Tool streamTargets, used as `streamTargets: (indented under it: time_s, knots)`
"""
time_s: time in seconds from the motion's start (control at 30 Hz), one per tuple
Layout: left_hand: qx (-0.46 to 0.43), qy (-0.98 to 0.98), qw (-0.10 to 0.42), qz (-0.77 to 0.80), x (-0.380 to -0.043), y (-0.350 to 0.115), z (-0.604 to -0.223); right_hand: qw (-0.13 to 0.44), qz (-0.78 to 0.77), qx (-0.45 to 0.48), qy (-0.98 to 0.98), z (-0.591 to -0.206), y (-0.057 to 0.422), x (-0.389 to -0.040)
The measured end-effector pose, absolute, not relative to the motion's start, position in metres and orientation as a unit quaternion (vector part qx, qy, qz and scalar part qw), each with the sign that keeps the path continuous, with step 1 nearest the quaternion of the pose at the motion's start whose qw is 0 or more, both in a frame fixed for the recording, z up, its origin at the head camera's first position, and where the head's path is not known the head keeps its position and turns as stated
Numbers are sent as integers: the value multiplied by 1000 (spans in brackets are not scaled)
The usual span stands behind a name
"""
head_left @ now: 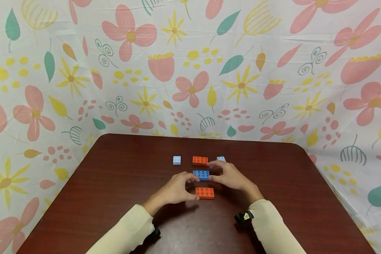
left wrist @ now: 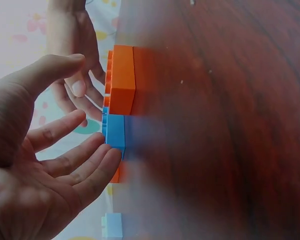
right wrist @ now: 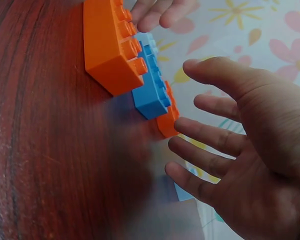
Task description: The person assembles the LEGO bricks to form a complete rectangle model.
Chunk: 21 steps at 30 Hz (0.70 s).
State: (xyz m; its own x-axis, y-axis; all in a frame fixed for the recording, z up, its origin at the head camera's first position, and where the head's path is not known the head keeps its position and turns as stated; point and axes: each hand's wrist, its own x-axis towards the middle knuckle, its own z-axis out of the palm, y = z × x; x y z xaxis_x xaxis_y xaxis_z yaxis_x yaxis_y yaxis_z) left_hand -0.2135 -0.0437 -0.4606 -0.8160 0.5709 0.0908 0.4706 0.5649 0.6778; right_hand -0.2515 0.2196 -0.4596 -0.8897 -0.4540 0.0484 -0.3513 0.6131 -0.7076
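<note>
Blue brick, studs upward, is set between two orange bricks on a dark table. Nothing is grasped: left hand and right hand, loosely spread, are held either side, presumably so both ends can be reached.

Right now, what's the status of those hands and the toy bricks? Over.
Left hand and right hand: open, empty, flanking the blue brick. Blue brick: studs up, ungripped. Possibly in the way: front orange brick, back orange brick.
</note>
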Motion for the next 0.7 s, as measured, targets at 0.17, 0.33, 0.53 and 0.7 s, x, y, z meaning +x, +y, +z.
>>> streamTargets:
  time_s: [0.17,0.33,0.53,0.7]
  knots:
    - [292,877,75,374,-215,-42,-464,72,-376,-227,895,-463,218,-254]
    - [287,871,89,389,-216,-39,-468,74,-375,-233,894,-466,216,-255]
    - [283,871,95,390,-217,-37,-474,79,-376,-237,892,-469,214,-257]
    - [277,871,96,394,-220,-35,-476,83,-383,-232,890,-469,213,-259]
